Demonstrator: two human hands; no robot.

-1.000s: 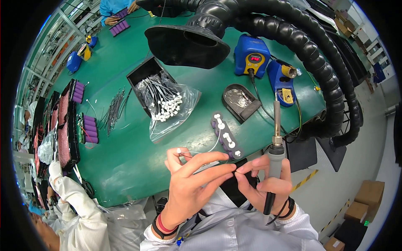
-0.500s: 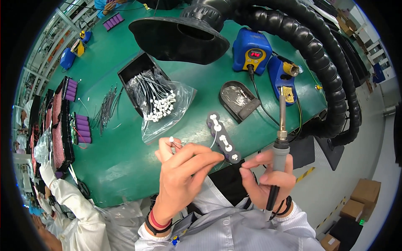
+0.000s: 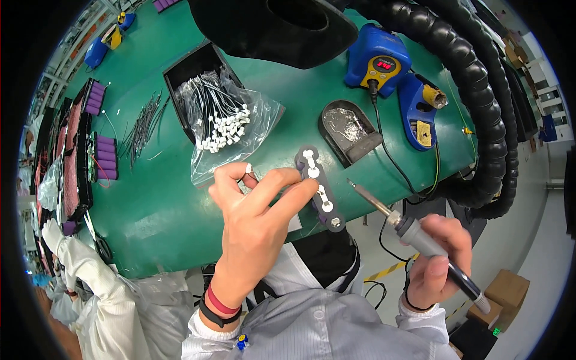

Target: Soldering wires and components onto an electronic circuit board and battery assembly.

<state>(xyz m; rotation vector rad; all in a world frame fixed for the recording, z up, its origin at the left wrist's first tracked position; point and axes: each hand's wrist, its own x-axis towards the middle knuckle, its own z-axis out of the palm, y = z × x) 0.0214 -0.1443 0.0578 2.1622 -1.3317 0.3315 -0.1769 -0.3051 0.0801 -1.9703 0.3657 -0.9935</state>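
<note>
A short dark battery pack (image 3: 326, 206) with pale metal strips along its top lies near the table's front edge. My left hand (image 3: 252, 225) is closed, its thumb and fingertips pinched at the pack's left side. It holds a thin wire lead whose white connector (image 3: 249, 168) pokes out by the knuckles; the wire's far end is hidden by the fingers. In my right hand (image 3: 443, 258) is a soldering iron (image 3: 420, 236), tilted so its bare tip points up and left toward the pack, a small gap away.
Behind the pack stand a black tip-cleaning tray (image 3: 348, 129), a blue soldering station (image 3: 379, 60) and an iron stand (image 3: 418, 111). A black bin (image 3: 175, 81) holds bagged wire leads (image 3: 223, 129). A black fume hood (image 3: 276, 30) hangs overhead. At left, a co-worker's sleeve (image 3: 99, 282) and scissors (image 3: 102, 246).
My left fingertips have moved up along the pack to its middle. The iron has swung from pointing away near its stand to pointing toward the pack. The view has shifted slightly.
</note>
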